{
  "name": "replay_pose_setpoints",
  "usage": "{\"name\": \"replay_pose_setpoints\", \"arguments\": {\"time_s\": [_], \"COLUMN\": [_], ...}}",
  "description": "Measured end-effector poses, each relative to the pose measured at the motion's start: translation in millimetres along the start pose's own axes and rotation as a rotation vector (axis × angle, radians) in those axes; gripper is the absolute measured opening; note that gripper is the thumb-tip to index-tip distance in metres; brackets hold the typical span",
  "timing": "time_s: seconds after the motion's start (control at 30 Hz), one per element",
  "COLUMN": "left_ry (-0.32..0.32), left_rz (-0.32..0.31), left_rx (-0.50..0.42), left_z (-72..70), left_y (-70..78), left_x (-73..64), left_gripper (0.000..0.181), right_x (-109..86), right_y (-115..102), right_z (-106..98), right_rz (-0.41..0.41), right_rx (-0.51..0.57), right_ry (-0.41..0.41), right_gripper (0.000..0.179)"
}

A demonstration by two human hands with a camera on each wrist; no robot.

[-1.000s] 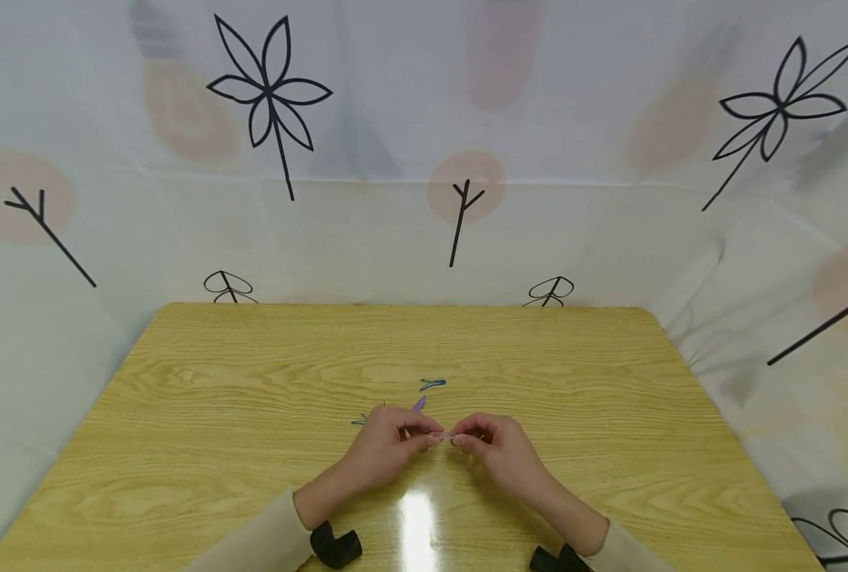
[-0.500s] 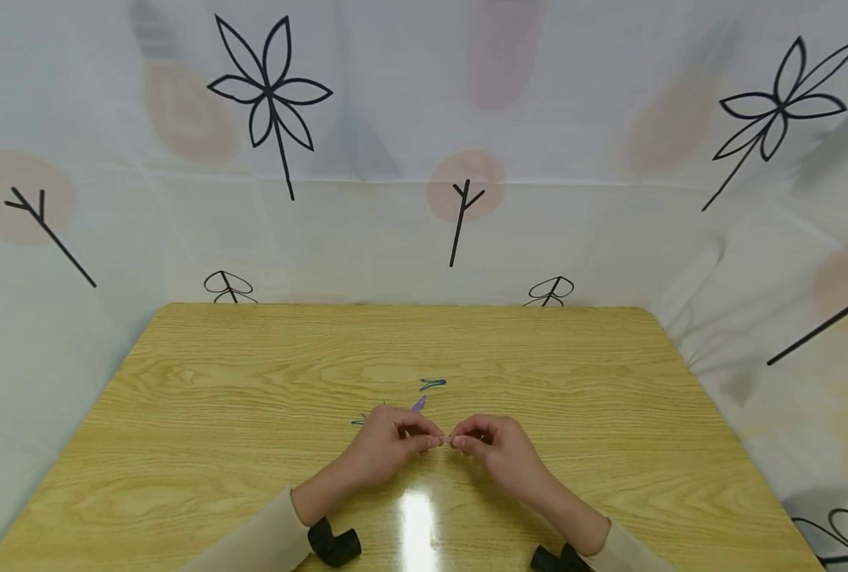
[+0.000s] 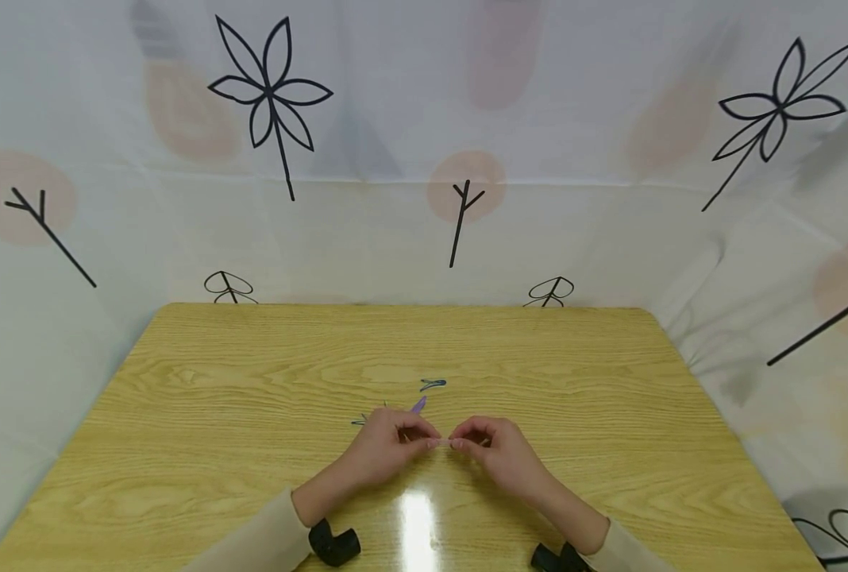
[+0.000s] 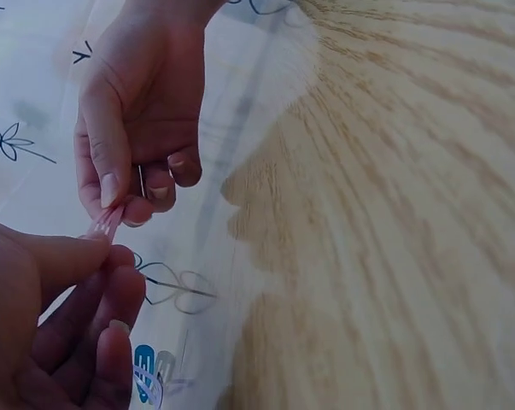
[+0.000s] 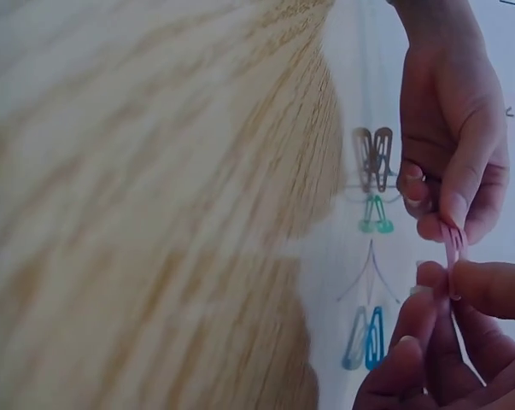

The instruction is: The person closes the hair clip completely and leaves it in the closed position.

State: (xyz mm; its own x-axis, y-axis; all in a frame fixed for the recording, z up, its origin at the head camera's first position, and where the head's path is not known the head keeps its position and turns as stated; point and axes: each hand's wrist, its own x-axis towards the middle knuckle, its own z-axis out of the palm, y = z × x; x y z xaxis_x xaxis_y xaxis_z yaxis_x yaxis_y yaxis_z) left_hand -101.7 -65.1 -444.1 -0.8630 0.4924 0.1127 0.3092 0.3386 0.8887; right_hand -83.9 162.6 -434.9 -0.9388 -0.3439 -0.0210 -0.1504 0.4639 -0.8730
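The fingers of my left hand and right hand are pinching opposite ends of a pink clip, each thumb pressing towards its forefinger, so that the clip is bridging the narrow gap between my two sets of fingertips. Just beyond my left fingers a purple piece is lying on the wooden table, with a bluish clip resting farther ahead, while a thin dark piece is poking out leftward from behind that hand.
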Motion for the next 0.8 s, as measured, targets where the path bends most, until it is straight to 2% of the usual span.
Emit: {"name": "replay_pose_setpoints", "arguments": {"time_s": [0.33, 0.63, 0.8], "left_ry": [-0.004, -0.022, -0.032], "left_rz": [0.002, 0.020, 0.027], "left_rx": [0.121, 0.196, 0.219], "left_z": [4.8, 7.8, 7.9], "left_y": [-4.8, -7.9, -5.4], "left_x": [0.5, 1.2, 1.4], "left_gripper": [0.004, 0.009, 0.004], "right_x": [-0.2, -0.2, 1.4], "right_y": [5.9, 6.1, 6.2], "right_z": [2.1, 2.7, 3.2], "right_rz": [0.017, 0.009, -0.001], "right_rx": [-0.059, -0.116, -0.153], "right_ry": [-0.014, -0.027, -0.025], "right_gripper": [0.004, 0.007, 0.005]}}
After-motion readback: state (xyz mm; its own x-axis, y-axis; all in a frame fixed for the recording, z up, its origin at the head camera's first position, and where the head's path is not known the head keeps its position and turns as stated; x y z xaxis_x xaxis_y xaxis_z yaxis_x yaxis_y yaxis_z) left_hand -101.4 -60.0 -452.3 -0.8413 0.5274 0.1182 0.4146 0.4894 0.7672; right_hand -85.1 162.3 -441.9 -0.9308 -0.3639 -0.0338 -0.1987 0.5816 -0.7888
